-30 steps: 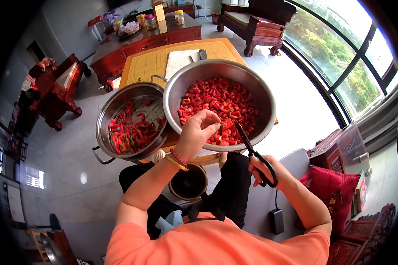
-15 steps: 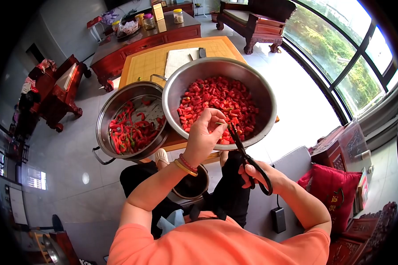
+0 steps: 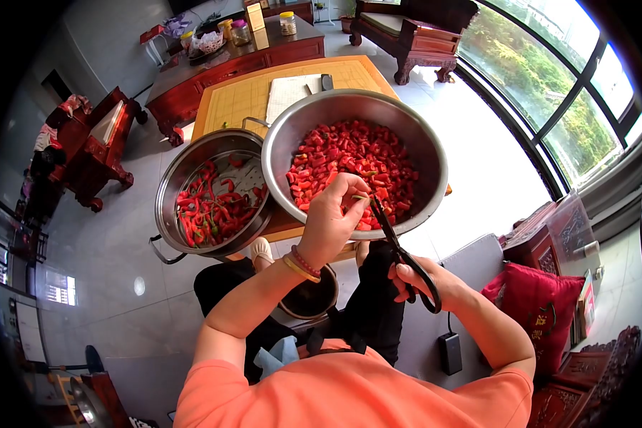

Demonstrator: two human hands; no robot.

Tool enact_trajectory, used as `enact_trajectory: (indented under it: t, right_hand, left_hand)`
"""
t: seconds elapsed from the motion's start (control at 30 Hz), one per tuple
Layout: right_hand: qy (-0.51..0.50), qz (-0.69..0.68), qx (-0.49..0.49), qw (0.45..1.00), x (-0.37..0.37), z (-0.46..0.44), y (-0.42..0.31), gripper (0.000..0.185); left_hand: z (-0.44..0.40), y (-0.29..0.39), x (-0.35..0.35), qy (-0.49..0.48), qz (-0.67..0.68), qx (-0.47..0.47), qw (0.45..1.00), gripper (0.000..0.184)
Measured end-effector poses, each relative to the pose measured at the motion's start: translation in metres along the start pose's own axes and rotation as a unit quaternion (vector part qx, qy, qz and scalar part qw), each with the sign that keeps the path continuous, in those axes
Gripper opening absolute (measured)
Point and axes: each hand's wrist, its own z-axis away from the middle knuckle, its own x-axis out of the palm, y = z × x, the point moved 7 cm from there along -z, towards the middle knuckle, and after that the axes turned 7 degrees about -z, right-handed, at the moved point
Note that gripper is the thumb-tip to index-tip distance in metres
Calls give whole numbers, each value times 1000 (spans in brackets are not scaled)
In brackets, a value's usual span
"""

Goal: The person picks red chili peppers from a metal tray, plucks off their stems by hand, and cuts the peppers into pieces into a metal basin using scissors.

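My left hand [image 3: 333,217] is above the near side of a large steel basin [image 3: 426,135], pinching a small greenish chili stem [image 3: 362,197] between thumb and fingertips. Most of what it holds is hidden by the fingers. In my right hand [image 3: 428,282] is a pair of black scissors [image 3: 390,232], gripped by the handles. Their blades point up toward my left fingertips and look nearly closed. Cut red chili pieces [image 3: 360,153] fill the basin's bottom. Whole red chilies [image 3: 217,214] lie in the steel pot [image 3: 165,182] to the left.
Basin and pot stand on a wooden table [image 3: 228,100], with a white cloth or paper [image 3: 285,93] behind them. A dark bucket [image 3: 310,296] sits between my legs. To the right are a grey seat [image 3: 471,264], a black adapter [image 3: 449,353] and a red cushion [image 3: 535,307].
Both hands stay almost in place above the basin's near side. The scissor tips and left fingertips have shifted very slightly; the grip on each thing is the same.
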Motion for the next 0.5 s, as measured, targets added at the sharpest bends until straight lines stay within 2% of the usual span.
enact_trajectory:
  t: [0.13,0.27,0.5]
  right_hand:
    - [32,12,16,999,3,6,-12,56]
    - [27,-1,10,1000,-1,3,-2,49]
    - [44,-3,42,998,-4,6,-5,50]
  left_hand:
    - [1,3,0,1,-20,8,1000,15]
    - [2,6,-2,3,-57,22,998,16]
    - [2,10,-6,18,-113,73,991,18]
